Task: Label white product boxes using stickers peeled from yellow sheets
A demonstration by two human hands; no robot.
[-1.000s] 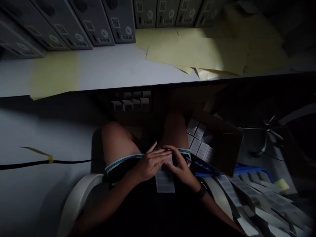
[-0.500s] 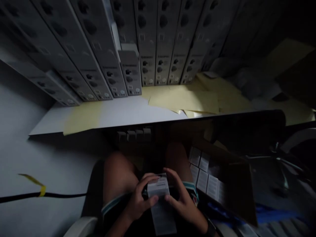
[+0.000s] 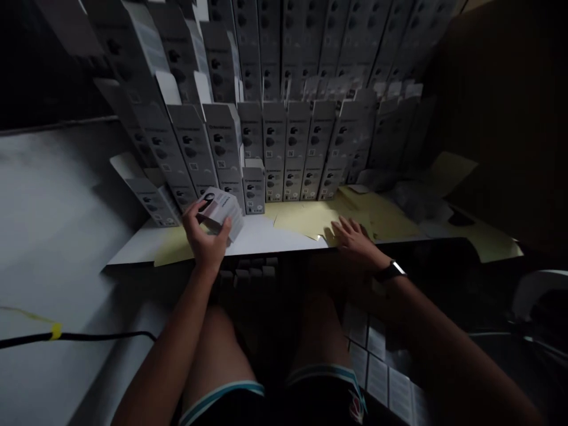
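Note:
My left hand (image 3: 204, 236) grips a small white printed carton (image 3: 224, 212), thumb on one side and fingers on the other. The carton is tilted above the left part of the white shelf (image 3: 255, 234), in front of the standing boxes. Bare of any object, my right hand (image 3: 357, 241) lies with fingers stretched out on the yellow paper sheets (image 3: 306, 219) near the shelf's front edge. A short open-topped box (image 3: 254, 188) stands just behind the held carton.
Tall stacks of grey-white printed boxes (image 3: 295, 142) line the back, several with raised flaps. Low at right, more white cartons (image 3: 377, 378) sit in rows beside my leg. A black cable (image 3: 102, 336) with a yellow tag runs at left. Crumpled plastic (image 3: 408, 198) lies at right.
Both hands have risen from my lap to the shelf. The left has carried the carton up and left; the right has let go of it and reached onto the yellow sheets. My view has tilted up.

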